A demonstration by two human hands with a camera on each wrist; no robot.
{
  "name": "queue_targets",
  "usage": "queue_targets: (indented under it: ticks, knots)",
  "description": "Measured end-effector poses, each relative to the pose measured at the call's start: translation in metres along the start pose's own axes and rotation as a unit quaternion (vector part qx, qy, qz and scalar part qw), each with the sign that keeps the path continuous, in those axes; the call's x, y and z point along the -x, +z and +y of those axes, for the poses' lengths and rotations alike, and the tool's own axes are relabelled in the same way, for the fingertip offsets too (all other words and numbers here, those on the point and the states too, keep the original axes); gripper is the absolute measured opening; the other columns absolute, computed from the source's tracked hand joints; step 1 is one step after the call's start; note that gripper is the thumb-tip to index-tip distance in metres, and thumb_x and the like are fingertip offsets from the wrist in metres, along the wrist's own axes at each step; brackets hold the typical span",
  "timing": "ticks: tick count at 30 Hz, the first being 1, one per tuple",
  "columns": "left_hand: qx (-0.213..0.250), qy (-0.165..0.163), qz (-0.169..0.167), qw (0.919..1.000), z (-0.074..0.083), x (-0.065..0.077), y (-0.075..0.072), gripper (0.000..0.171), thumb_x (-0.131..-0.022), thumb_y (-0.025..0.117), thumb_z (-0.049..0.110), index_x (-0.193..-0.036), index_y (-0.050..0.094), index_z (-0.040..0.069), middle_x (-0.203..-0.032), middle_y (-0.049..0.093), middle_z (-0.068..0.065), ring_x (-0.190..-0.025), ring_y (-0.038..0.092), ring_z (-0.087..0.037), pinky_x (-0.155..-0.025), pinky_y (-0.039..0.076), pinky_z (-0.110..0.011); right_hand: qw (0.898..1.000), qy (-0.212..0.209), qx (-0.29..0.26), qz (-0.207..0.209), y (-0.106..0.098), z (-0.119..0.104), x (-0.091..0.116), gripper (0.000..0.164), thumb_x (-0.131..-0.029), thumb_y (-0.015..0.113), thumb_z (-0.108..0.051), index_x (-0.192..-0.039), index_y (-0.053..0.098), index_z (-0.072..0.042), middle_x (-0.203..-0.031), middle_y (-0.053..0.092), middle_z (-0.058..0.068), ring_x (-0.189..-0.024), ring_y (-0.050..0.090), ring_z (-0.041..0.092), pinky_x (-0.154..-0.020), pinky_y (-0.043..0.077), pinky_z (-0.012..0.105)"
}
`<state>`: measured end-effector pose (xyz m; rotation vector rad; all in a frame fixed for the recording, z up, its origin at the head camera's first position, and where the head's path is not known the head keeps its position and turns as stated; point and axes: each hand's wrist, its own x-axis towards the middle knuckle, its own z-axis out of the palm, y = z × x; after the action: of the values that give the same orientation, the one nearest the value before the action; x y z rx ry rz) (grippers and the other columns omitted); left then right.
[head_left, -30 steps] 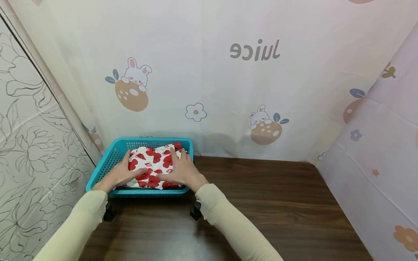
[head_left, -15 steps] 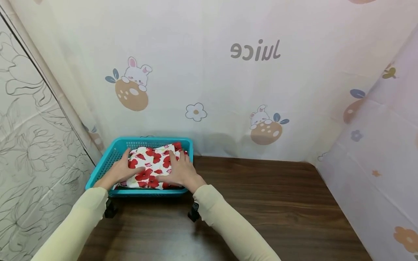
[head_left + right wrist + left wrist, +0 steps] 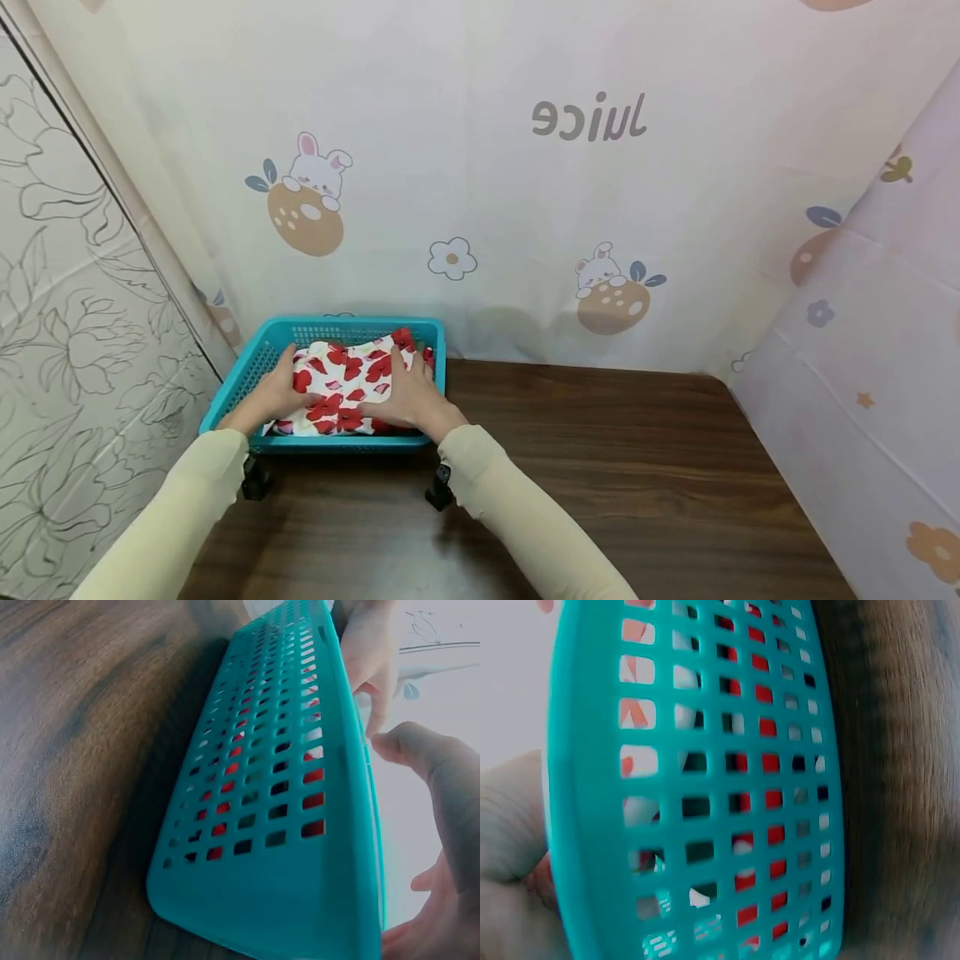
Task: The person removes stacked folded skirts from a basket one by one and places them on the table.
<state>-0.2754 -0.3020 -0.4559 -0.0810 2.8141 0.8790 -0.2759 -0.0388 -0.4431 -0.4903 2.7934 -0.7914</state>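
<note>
A folded white cloth with red flowers (image 3: 347,379) lies in a teal plastic basket (image 3: 337,444) at the table's back left. My left hand (image 3: 272,397) rests at the cloth's left side, thumb spread over its top. Across from it, my right hand (image 3: 412,393) lies on the cloth's right part, fingers and thumb spread. The basket wall (image 3: 592,787) hides most of the left hand (image 3: 514,817) in the left wrist view. In the right wrist view the right thumb (image 3: 427,750) stretches over the rim. Fingertips inside the basket are partly hidden.
More cloth with red shows at the basket's right inside, beneath the top piece. The dark wooden table (image 3: 615,467) extends to the right. A printed curtain (image 3: 510,208) hangs behind the basket, and a flower-line panel (image 3: 82,350) stands on the left.
Both hands have shifted slightly left, and the flowered cloth has slid a little left inside the basket. More red cloth shows at the right. The basket stays nearly in place.
</note>
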Motion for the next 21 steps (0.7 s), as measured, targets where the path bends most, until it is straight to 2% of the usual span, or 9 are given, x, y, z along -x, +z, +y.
queue_targets:
  ticks: [3,8,12,18,21]
  knots:
    - [-0.012,0.003,0.015,0.9998,-0.005,-0.001,-0.004,0.112,-0.093,0.076,0.025,-0.16,-0.009,-0.005,-0.161,0.013,-0.042,-0.144,0.02,-0.064,-0.109,0.031,-0.077,1.0,0.011,0.012,0.01,0.003,-0.002,0.0,0.114,-0.08,0.074,-0.064,-0.166,0.014,-0.02,-0.171,0.014,0.017,-0.154,0.024,0.039,-0.108,0.047,0.06]
    - [-0.018,-0.014,0.021,0.9995,-0.012,0.002,-0.011,0.11,-0.095,0.074,0.022,-0.16,-0.01,-0.004,-0.16,0.013,-0.043,-0.141,0.022,-0.066,-0.106,0.033,-0.078,0.998,0.039,0.032,0.027,0.009,-0.008,0.0,0.111,-0.081,0.076,-0.06,-0.165,0.018,-0.016,-0.166,0.023,0.019,-0.147,0.033,0.039,-0.104,0.053,0.055]
    - [-0.014,-0.021,0.019,0.9995,-0.019,0.004,-0.014,0.111,-0.094,0.074,0.027,-0.16,-0.01,-0.004,-0.158,0.015,-0.044,-0.139,0.025,-0.066,-0.104,0.036,-0.077,0.998,0.053,0.014,0.033,0.012,-0.012,-0.001,0.103,-0.085,0.076,-0.054,-0.162,0.022,-0.013,-0.158,0.033,0.02,-0.14,0.04,0.037,-0.104,0.053,0.054]
    - [0.004,0.009,0.01,0.9999,-0.024,0.005,-0.01,0.109,-0.093,0.075,0.037,-0.162,-0.001,-0.002,-0.158,0.02,-0.043,-0.138,0.028,-0.065,-0.106,0.034,-0.078,0.996,0.082,-0.031,0.004,0.013,-0.011,-0.007,0.101,-0.086,0.077,-0.052,-0.161,0.022,-0.013,-0.157,0.035,0.021,-0.138,0.046,0.039,-0.102,0.053,0.058]
    - [0.018,0.025,0.017,0.9994,-0.024,0.007,-0.008,0.104,-0.093,0.076,0.034,-0.162,0.005,0.003,-0.159,0.021,-0.04,-0.139,0.03,-0.063,-0.106,0.034,-0.078,0.996,0.072,-0.049,-0.004,0.014,-0.01,-0.008,0.098,-0.088,0.076,-0.05,-0.162,0.023,-0.014,-0.157,0.037,0.019,-0.138,0.046,0.036,-0.103,0.052,0.058]
